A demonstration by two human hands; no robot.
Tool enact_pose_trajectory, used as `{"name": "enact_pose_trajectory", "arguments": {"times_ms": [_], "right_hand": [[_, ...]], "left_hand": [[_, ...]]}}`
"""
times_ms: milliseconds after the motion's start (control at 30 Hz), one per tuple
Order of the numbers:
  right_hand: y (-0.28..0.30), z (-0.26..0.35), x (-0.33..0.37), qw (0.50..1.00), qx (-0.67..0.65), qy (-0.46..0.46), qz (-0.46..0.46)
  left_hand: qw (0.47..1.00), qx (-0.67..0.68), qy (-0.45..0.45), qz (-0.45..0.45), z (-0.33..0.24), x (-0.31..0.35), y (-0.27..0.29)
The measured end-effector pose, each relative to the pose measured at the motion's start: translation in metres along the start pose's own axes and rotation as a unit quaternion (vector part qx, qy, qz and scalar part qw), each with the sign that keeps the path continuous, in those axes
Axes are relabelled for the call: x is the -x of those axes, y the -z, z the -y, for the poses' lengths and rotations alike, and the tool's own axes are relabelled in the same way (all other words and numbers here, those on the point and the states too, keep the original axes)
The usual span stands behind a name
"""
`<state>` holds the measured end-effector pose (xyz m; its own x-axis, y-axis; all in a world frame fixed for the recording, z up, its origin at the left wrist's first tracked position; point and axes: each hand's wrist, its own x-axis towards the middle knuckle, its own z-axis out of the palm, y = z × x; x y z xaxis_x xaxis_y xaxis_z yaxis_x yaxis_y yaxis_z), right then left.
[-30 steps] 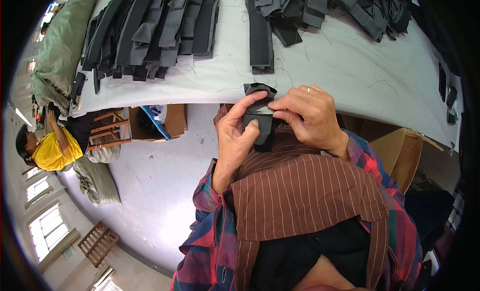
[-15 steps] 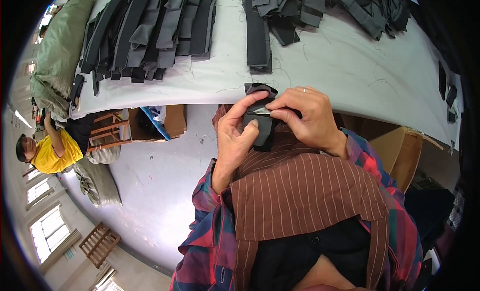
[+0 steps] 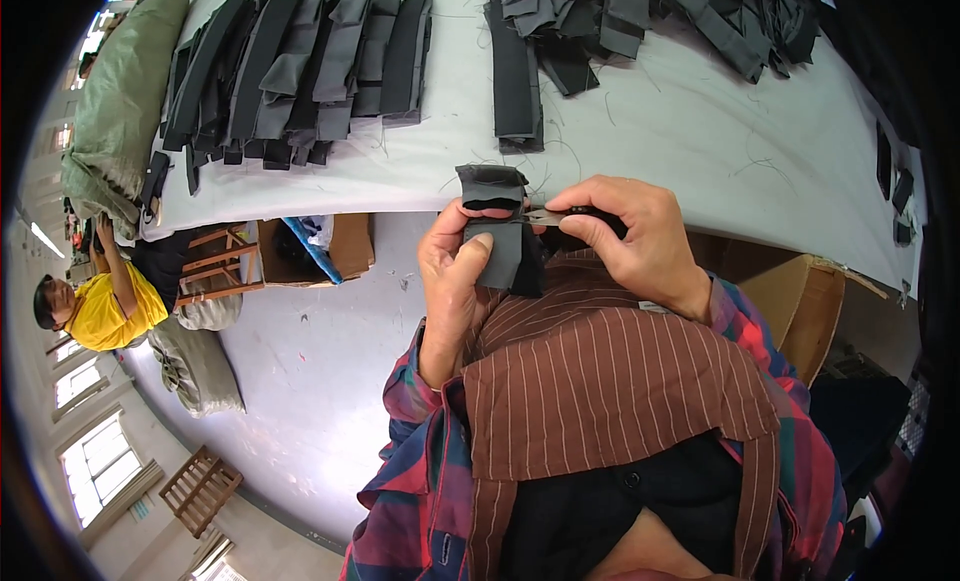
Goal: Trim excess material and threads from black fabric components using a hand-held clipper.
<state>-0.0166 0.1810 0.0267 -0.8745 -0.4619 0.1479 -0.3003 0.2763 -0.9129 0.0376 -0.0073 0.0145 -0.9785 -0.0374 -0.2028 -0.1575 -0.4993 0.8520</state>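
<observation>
My left hand [image 3: 447, 271] pinches a folded dark grey fabric strip [image 3: 497, 249], thumb on its front and fingers behind. The strip's upper part bends over above my fingers, just off the table's near edge. In my right hand [image 3: 645, 236] is a pair of small thread snips [image 3: 545, 218] with a dark handle and a short metal blade. Its blade points left and meets the strip's right edge at the fold. Whether it is cutting a thread there is too small to tell.
On the white-covered table [image 3: 400, 176] lie a row of dark strips [image 3: 340, 71] at left and a loose pile [image 3: 620, 21] at centre right. A green sack [image 3: 120, 111] and a person in a yellow shirt [image 3: 120, 311] are at left. Cardboard boxes [image 3: 800, 306] stand below.
The fabric strip and my left hand have shifted slightly left and the strip has opened out. My right hand has drawn a little to the right, so the snips' blade now shows.
</observation>
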Motion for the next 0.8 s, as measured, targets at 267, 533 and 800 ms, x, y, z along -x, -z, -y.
{"name": "enact_pose_trajectory", "arguments": {"times_ms": [267, 533, 800], "right_hand": [[-0.001, 0.005, -0.001, 0.995, 0.093, 0.013, -0.011], [-0.003, 0.001, -0.001, 0.992, 0.116, 0.053, -0.015], [0.0, -0.006, -0.002, 0.975, -0.193, -0.11, -0.017]], "left_hand": [[0.997, -0.07, 0.018, -0.006, -0.001, -0.001, -0.001], [0.998, -0.058, -0.013, -0.016, 0.001, 0.0, -0.003], [0.999, 0.046, -0.002, 0.017, -0.008, -0.002, -0.002]]}}
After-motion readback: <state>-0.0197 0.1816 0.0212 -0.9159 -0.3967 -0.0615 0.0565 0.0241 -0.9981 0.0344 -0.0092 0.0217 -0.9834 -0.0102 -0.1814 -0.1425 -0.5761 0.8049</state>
